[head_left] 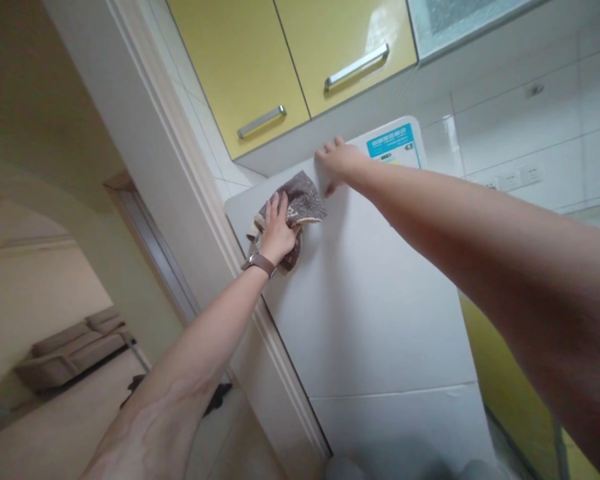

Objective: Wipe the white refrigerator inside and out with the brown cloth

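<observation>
A tall white refrigerator (375,300) stands in front of me, with a blue label (393,143) at its upper right corner. My left hand (279,237), a brown-strapped watch (261,263) on its wrist, presses a crumpled grey-brown cloth (305,197) against the upper left of the door. Part of the cloth bunches beneath the palm and fingers. To the right of the cloth, my right hand (341,162) rests near the refrigerator's top edge. Its visible fingers are spread, and it holds nothing that I can see.
Yellow wall cabinets (290,67) with metal handles hang just above the refrigerator. A door frame (180,180) runs close along its left side. Beyond lies a room with a brown sofa (75,350). Wall sockets (517,179) and a yellow lower cabinet (505,360) are on the right.
</observation>
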`<state>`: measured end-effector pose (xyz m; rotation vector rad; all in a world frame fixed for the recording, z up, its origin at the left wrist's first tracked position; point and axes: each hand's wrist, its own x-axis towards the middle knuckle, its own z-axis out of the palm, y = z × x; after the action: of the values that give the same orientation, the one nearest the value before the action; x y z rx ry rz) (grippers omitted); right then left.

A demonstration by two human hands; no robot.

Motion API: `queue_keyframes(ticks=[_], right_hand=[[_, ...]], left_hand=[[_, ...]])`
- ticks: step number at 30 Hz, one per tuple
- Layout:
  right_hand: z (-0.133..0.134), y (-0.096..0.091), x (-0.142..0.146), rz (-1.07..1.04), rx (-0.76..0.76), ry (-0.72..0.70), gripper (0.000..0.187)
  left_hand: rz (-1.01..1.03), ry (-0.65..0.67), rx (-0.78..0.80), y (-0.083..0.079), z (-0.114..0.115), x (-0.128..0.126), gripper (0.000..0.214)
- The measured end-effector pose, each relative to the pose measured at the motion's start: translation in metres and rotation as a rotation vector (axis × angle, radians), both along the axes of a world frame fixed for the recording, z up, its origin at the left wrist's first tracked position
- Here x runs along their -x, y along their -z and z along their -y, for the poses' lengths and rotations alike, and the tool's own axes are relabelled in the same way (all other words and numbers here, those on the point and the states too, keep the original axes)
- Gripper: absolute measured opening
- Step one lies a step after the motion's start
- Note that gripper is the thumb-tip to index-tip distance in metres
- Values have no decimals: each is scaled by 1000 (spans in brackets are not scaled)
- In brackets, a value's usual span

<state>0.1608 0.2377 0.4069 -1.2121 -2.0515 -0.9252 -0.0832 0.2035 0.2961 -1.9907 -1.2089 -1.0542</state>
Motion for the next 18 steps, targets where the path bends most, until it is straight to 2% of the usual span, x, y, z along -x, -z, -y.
queue_keyframes(ticks=[2, 5, 10, 15, 18], right_hand=[[-9, 3, -3, -7, -76, 19, 85], [-22, 4, -5, -8, -142, -44, 86], [-25, 4, -9, -30, -121, -91, 86], [-12, 11, -14, -45, -133, -112, 83], [-5, 14, -14, -60, -120, -83, 88]], left_hand=[[26, -4, -8, -16, -7, -4, 93], [101, -18, -38, -36, -17, -10, 93], [220, -94, -72, -63, -25, -21, 94], [264, -178, -31, -76, -18, -30, 84], [335, -209, 5, -81, -16, -23, 82]])
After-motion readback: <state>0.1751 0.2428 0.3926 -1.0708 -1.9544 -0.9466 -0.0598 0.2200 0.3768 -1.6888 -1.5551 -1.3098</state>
